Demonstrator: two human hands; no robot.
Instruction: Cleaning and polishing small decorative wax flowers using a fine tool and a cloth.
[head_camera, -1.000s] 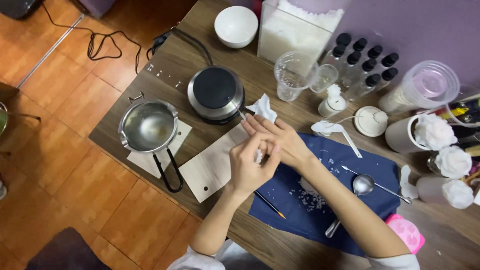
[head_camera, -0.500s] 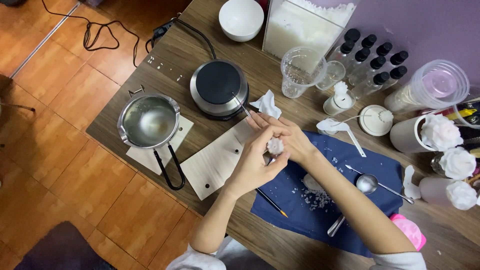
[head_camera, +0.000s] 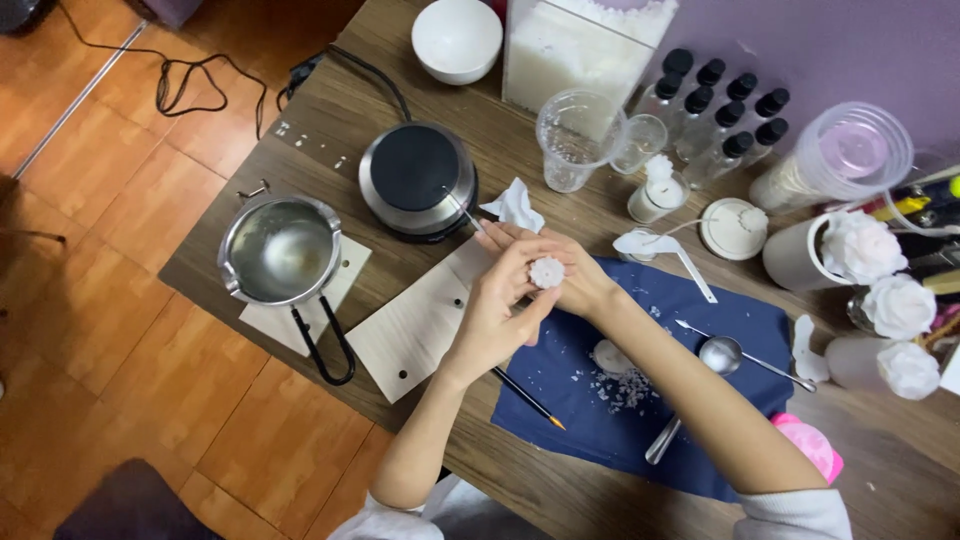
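My left hand (head_camera: 492, 318) and my right hand (head_camera: 572, 278) meet over the left edge of a dark blue cloth (head_camera: 700, 400). Between their fingers sits a small white wax flower (head_camera: 547, 271), its face turned up. The left hand pinches it from below. The fingertips of my right hand also grip a thin metal pick (head_camera: 462, 208), which points up-left toward a round hot plate (head_camera: 417, 180). White wax crumbs (head_camera: 622, 385) lie on the cloth beneath my right forearm.
A steel melting pot (head_camera: 280, 250) stands on a wooden board at the left. A paintbrush (head_camera: 528, 397), a spoon (head_camera: 720, 353), plastic cups (head_camera: 578, 138), dark-capped bottles (head_camera: 722, 112), a white bowl (head_camera: 457, 38) and white wax roses (head_camera: 880, 290) crowd the table.
Both hands have stayed together over the cloth edge. The flower has turned so its face shows more plainly.
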